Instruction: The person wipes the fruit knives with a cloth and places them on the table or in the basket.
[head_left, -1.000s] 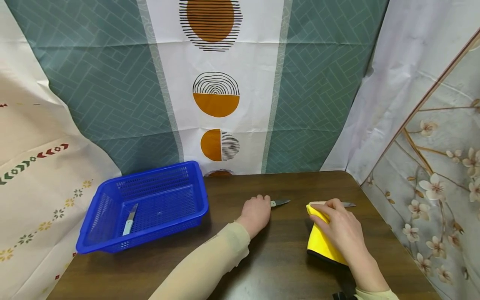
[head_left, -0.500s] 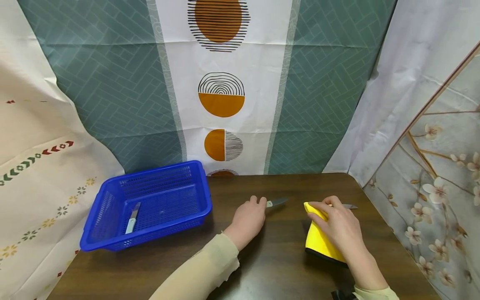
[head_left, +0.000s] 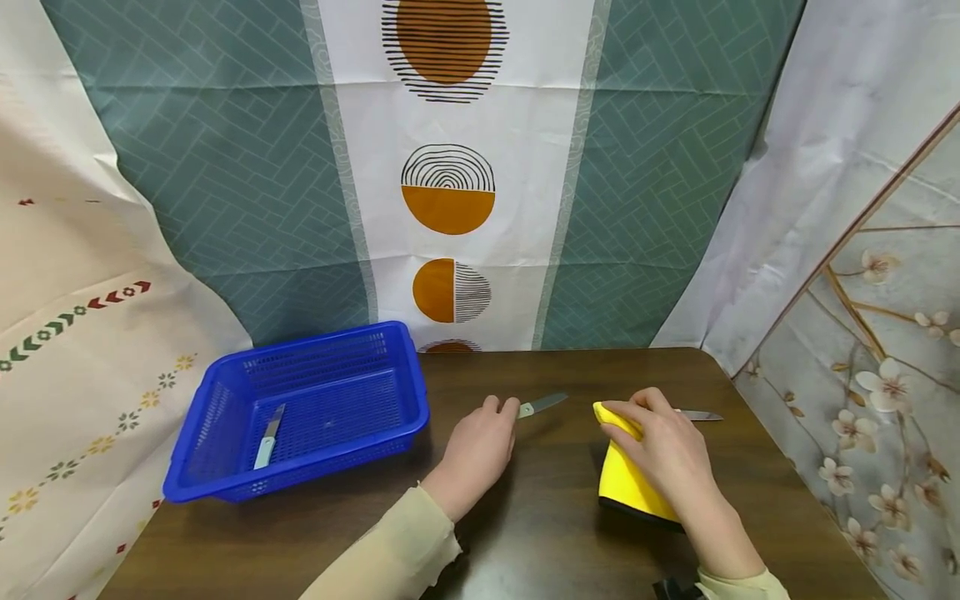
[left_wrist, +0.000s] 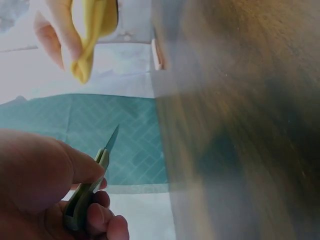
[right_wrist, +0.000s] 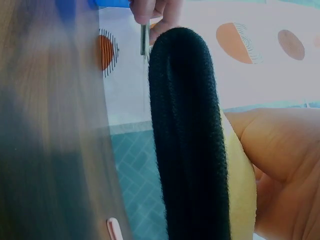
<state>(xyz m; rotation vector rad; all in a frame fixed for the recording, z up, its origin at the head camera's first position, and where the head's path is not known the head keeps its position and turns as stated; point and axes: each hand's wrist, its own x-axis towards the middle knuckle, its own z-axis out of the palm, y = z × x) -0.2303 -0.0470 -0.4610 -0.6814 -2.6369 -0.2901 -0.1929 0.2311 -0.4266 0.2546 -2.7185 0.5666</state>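
Note:
My left hand (head_left: 480, 450) grips a small knife (head_left: 542, 405) by its pale green handle, its blade pointing right. In the left wrist view the thumb and curled fingers hold the handle (left_wrist: 103, 159), with the slim blade (left_wrist: 114, 137) sticking out past them. My right hand (head_left: 663, 442) pinches a folded yellow cloth (head_left: 630, 483) with a black edge, which hangs down from the fingers. In the right wrist view that dark edge (right_wrist: 187, 135) fills the middle. Behind the right hand another knife (head_left: 701, 415) lies on the table; its handle is hidden in the head view.
A blue plastic basket (head_left: 300, 483) stands at the left of the brown wooden table (head_left: 555, 533), with a white-handled knife (head_left: 268, 437) inside. Patterned curtains (head_left: 480, 250) close off the back and both sides.
My left hand has drawn back leftward and nearer, bringing the knife along. The right hand, still pinching the cloth, has shifted slightly left, uncovering more of the other knife's blade.

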